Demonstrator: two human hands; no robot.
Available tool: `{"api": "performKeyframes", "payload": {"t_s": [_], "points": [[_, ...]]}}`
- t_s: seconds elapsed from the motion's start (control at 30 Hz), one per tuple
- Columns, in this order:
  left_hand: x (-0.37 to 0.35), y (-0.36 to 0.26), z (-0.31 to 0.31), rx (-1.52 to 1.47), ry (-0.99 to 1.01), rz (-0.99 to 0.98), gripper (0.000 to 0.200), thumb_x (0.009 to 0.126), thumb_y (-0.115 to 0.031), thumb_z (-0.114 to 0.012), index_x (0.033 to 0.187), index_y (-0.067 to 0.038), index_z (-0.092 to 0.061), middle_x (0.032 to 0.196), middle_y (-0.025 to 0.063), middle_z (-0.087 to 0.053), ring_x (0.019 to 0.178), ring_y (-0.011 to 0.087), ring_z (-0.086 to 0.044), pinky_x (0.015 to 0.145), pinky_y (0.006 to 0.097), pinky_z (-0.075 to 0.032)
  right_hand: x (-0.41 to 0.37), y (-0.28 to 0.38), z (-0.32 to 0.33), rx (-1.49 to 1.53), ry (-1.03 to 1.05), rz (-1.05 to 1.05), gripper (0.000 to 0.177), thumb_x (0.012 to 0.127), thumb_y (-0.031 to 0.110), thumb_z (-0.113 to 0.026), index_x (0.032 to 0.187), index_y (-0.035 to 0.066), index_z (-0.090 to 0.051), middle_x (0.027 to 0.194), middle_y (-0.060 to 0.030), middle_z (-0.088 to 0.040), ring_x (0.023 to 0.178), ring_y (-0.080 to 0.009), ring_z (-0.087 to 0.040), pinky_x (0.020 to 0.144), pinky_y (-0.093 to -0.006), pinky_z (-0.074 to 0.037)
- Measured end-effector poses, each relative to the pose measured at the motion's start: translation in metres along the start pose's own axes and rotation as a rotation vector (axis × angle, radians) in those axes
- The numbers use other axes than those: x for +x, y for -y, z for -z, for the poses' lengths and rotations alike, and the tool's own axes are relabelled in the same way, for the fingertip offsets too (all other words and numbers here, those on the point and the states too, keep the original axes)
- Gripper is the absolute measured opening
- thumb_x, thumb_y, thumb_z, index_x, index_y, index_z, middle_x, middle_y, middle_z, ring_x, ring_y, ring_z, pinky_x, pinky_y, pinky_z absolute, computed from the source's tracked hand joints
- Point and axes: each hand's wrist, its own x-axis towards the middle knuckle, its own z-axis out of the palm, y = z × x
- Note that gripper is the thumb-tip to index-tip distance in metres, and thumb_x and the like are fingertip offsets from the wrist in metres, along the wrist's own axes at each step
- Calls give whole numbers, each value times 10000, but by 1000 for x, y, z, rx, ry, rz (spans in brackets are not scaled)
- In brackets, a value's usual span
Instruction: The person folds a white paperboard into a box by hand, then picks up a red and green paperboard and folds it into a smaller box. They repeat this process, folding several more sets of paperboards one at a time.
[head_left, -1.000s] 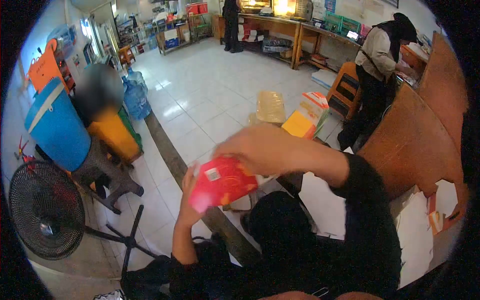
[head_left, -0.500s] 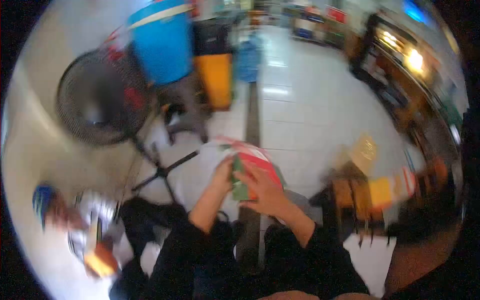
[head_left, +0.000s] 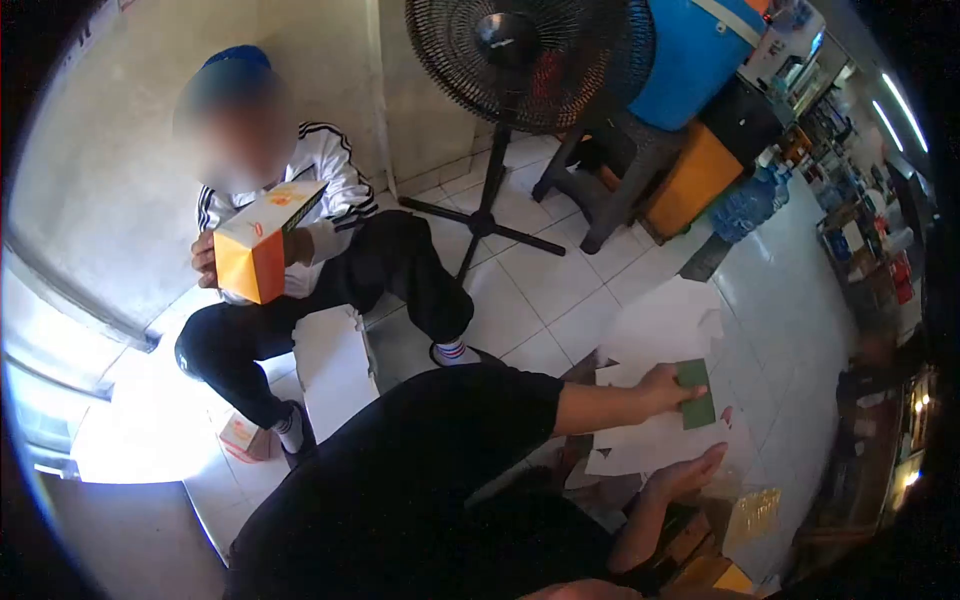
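A large white cardboard sheet [head_left: 650, 330] with cut edges, like an unfolded box, lies low in front of me at the right. My left hand [head_left: 660, 390] is closed on its small green panel [head_left: 697, 395], thumb and fingers at the panel's left side. Just below the sheet's near edge, my right hand [head_left: 688, 472] is held with fingers stretched out, close to the cardboard and gripping nothing.
At the left a seated person [head_left: 330, 170] in a striped white jacket holds an orange and white box [head_left: 255, 262]. Another white cardboard piece [head_left: 335, 370] and a small box [head_left: 243, 435] lie near their feet. Beyond stand a fan [head_left: 483, 222], a blue cooler [head_left: 690, 60] and water bottles [head_left: 745, 212].
The view has swung left, bringing the seated person into full sight. The red and green folded cardboard between both hands now shows a spread white side; my right hand has come off it.
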Motion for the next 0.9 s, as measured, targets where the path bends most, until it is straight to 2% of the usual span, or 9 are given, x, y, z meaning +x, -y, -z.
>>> {"api": "performKeyframes", "payload": {"t_s": [0.07, 0.1, 0.2, 0.33, 0.43, 0.5, 0.6, 0.8, 0.9], "points": [[-1, 1, -1, 211, -41, 3, 408, 937, -310, -736, 1208, -26, -625, 1047, 89, -697, 926, 203, -671, 832, 363, -574, 0, 4, -14, -528, 109, 303, 509, 1091, 327, -435, 1477, -5, -465, 1513, -184, -464, 1312, -306, -524, 1040, -400, -470], [-4, 2, -2, 196, -2, -100, 322, 945, -299, -722, 1068, -9, -657, 895, 90, -700, 822, 189, -661, 762, 362, -557, 0, 6, -22, -789, 163, 461, 506, 1095, 324, -418, 1481, -1, -461, 1548, -195, -431, 1353, -326, -502, 1054, -414, -464], [-13, -3, -2, 505, -28, -174, 285, 957, -276, -700, 957, 5, -655, 830, 105, -684, 804, 181, -659, 743, 358, -547, 8, -19, -15, -775, 231, 409, 489, 1100, 294, -398, 1499, 15, -439, 1563, -179, -414, 1407, -338, -446, 1070, -430, -458], [-7, -9, 11, 464, 7, -106, 257, 996, -226, -638, 939, 25, -648, 873, 105, -685, 833, 196, -664, 785, 348, -552, 5, -7, -21, -868, 350, 427, 459, 1103, 277, -388, 1471, 19, -482, 1526, -152, -473, 1439, -365, -391, 1100, -465, -428], [-1, -11, 25, -220, 4, 37, 219, 1022, -206, -595, 1040, 4, -658, 1015, 91, -684, 920, 198, -667, 850, 347, -574, 4, -2, -21, -835, 590, 569, 446, 1107, 272, -366, 1433, 15, -527, 1489, -143, -519, 1448, -386, -364, 1118, -480, -397], [6, -6, 34, -271, 32, 94, 175, 1029, -145, -551, 1107, -13, -634, 1069, 98, -656, 954, 225, -668, 850, 381, -586, 4, 1, -22, -719, 718, 528, 438, 1108, 261, -349, 1413, 16, -547, 1476, -140, -533, 1463, -377, -336, 1135, -471, -366], [14, 15, 35, -353, 39, 102, 179, 1028, -120, -536, 1153, -23, -622, 1087, 100, -647, 975, 243, -675, 876, 412, -596, 6, 0, -20, -894, 666, 675, 440, 1108, 260, -349, 1403, 6, -554, 1456, -147, -548, 1459, -388, -341, 1163, -481, -323], [3, 19, 13, -239, -105, 145, 220, 1046, -159, -522, 1173, -22, -638, 1149, 115, -653, 1035, 232, -670, 871, 363, -603, -10, -19, -25, -837, 394, 559, 465, 1103, 279, -376, 1431, -18, -518, 1558, -151, -435, 1463, -364, -347, 1156, -463, -337], [18, 45, 13, -5, -83, 107, 237, 1047, -163, -520, 1198, -19, -631, 1165, 121, -649, 1050, 237, -665, 861, 352, -602, -3, -27, -17, -801, 400, 481, 535, 1108, 384, -328, 1481, 31, -477, 1614, -157, -337, 1444, -370, -371, 1128, -479, -374]]}}
